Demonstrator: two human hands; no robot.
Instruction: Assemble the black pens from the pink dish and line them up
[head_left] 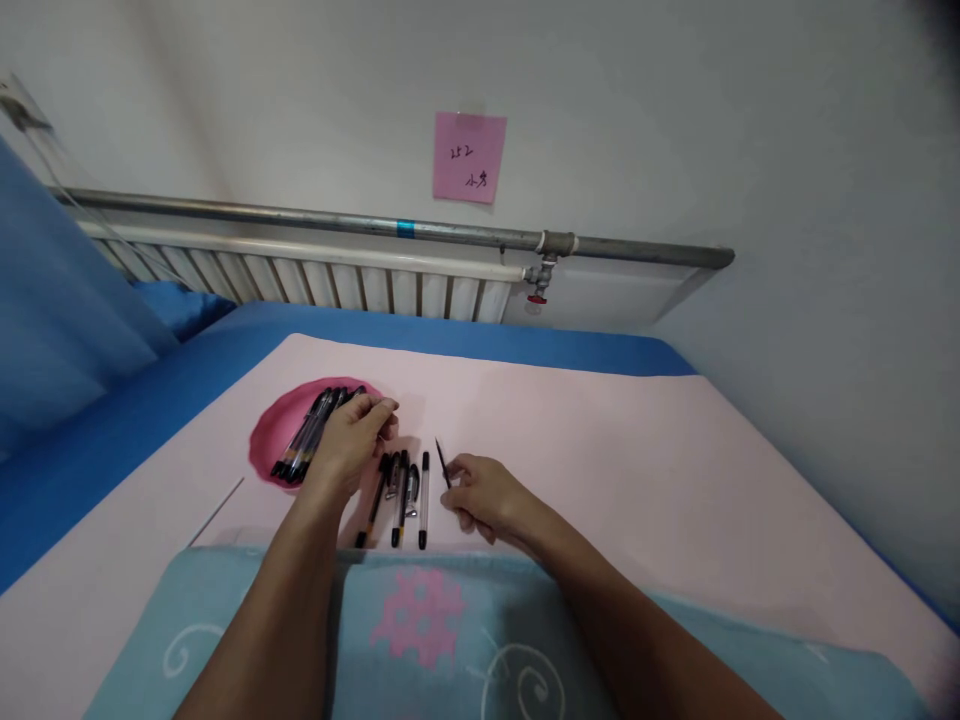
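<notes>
Pens point(307, 435) lie bundled on a pink plate point(264, 445) on the pink-covered bed point(600, 440), with the left hand point(351, 440) resting over their near ends, fingers curled, though whether it grips one I cannot tell. Beside it, four more pens point(401, 495) lie in a row. The right hand point(480, 495) pinches a thin dark refill point(442, 462) between its fingertips. The work looks like sorting or assembling pens; a next move would call for a steady, fine grip.
</notes>
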